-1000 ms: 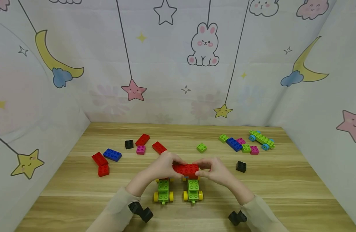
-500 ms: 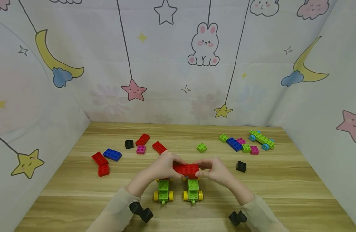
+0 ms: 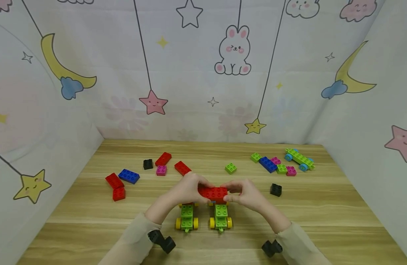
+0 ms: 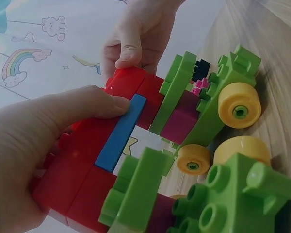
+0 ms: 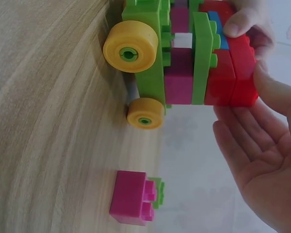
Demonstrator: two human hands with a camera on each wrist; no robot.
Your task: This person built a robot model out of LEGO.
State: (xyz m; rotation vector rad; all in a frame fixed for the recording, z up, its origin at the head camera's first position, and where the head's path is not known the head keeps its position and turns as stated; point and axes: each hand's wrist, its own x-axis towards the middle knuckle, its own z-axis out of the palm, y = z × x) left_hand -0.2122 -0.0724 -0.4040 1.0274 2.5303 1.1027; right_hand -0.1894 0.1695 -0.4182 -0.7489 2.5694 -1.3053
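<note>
Two green wheeled bases with yellow wheels, the left base (image 3: 186, 223) and the right base (image 3: 221, 223), stand side by side at the table's front middle. Purple bricks (image 5: 178, 81) and green plates (image 5: 200, 73) are stacked on them. Red bricks (image 3: 215, 193) lie across the top, bridging both stacks. Below the bridge a blue brick (image 4: 120, 136) fills the middle, visible in the left wrist view. My left hand (image 3: 190, 187) grips the red bricks from the left, thumb in front beside the blue brick. My right hand (image 3: 245, 193) holds their right end between thumb and fingers.
Loose red bricks (image 3: 114, 180), a blue brick (image 3: 128, 176) and a black brick (image 3: 148, 164) lie at left. Further right are a green brick (image 3: 230, 168), a black brick (image 3: 276, 190), a blue brick (image 3: 267, 164) and a green car base (image 3: 299, 159) with blue wheels. A patterned cloth (image 3: 196, 73) encloses the table.
</note>
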